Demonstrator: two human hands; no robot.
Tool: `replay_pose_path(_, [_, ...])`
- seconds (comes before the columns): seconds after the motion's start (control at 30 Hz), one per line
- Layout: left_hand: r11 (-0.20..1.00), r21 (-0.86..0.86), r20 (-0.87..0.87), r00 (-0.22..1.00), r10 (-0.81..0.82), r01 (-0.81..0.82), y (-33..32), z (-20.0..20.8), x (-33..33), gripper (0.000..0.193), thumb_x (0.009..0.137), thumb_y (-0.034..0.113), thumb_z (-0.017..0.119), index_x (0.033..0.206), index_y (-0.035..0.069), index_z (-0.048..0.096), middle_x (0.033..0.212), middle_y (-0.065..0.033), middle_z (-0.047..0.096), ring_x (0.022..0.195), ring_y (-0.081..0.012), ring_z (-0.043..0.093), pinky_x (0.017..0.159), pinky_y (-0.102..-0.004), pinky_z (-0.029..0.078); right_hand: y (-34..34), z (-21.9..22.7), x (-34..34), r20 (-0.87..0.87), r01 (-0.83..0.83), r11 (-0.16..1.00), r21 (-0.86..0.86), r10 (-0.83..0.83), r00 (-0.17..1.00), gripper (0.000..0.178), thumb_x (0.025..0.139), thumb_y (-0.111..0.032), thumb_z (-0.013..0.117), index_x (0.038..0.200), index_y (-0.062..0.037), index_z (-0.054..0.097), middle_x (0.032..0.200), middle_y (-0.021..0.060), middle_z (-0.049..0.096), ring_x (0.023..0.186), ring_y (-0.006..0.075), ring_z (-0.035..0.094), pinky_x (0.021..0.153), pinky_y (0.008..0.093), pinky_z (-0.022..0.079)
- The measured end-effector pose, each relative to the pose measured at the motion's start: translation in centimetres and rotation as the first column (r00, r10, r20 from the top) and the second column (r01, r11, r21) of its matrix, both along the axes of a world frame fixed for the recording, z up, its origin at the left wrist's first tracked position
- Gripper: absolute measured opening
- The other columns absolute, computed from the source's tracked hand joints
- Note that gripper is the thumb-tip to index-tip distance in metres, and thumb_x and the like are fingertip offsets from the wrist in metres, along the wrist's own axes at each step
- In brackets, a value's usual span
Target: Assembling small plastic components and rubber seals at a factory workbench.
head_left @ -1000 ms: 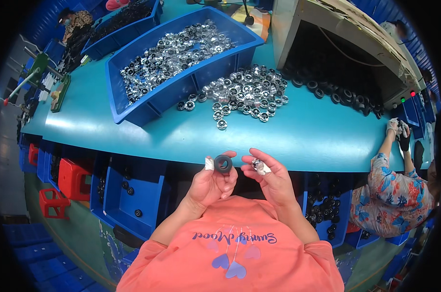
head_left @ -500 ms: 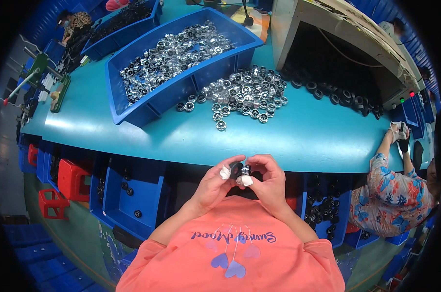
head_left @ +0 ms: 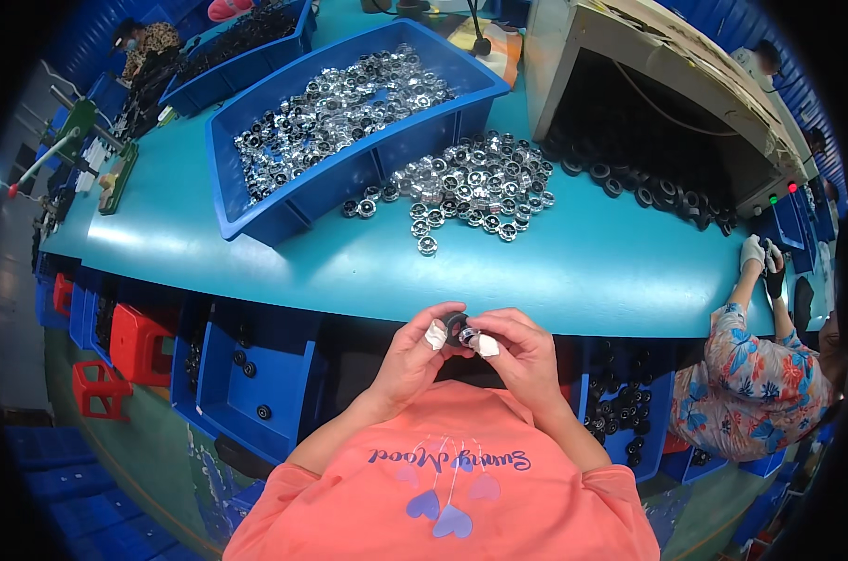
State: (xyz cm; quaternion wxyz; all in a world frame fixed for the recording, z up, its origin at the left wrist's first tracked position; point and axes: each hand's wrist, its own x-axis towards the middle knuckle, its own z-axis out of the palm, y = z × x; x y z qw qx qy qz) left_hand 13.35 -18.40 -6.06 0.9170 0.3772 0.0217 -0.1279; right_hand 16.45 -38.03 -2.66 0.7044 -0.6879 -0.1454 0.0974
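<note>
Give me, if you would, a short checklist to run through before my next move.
1. Left grip holding the black round rubber-like ring: ok.
2. Right grip holding the small shiny silver round hub: ok.
3. Hub fully seated in the ring: cannot tell; the fingers partly hide the join.
4. White wrapping present on both grips: ok.
5. Loose pile of silver round hubs lying ahead on the turquoise smooth tabletop: ok.
</note>
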Motion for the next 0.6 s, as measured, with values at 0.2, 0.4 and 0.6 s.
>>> replay_pose_path(0.2, [0.992,0.116,-0.007,0.999,-0.047,0.048,-0.21,0.38,-0.28,0.052,0.110,0.032,0.061,0.150,0.000,0.053,0.125,-0.0083,0.067,0.113,-0.0179,0.066,0.101,-0.0393,0.055,0.19,0.39,-0.07,0.029,0.045,0.992,-0.117,-0.042,0.999,0.025,0.092,0.001,0.076,0.115,-0.0079,0.081,0.108,0.0071,0.070,0.095,0.0167,0.071,0.080,0.0294,0.060])
replay_pose_path(0.4, [0.977,0.210,0.010,0.999,-0.034,0.031,-0.27,0.53,-0.38,0.051,0.112,0.028,0.059,0.153,0.000,0.052,0.123,-0.0045,0.066,0.113,-0.0138,0.063,0.103,-0.0347,0.052,-0.14,-0.25,0.26,0.092,0.041,0.978,-0.203,-0.022,0.995,0.022,0.091,0.001,0.076,0.111,-0.0068,0.082,0.102,0.0072,0.072,0.092,0.0167,0.074,0.076,0.0298,0.061])
replay_pose_path(0.6, [0.932,0.362,0.075,0.996,-0.051,0.021,-0.53,0.30,-0.47,0.048,0.110,0.022,0.062,0.153,0.003,0.051,0.120,-0.0022,0.065,0.111,-0.0101,0.060,0.102,-0.0293,0.049,0.43,-0.44,0.04,0.093,0.132,0.974,-0.186,-0.117,0.989,0.017,0.091,0.000,0.077,0.107,-0.0038,0.081,0.100,0.0090,0.075,0.088,0.0180,0.076,0.075,0.0304,0.061])
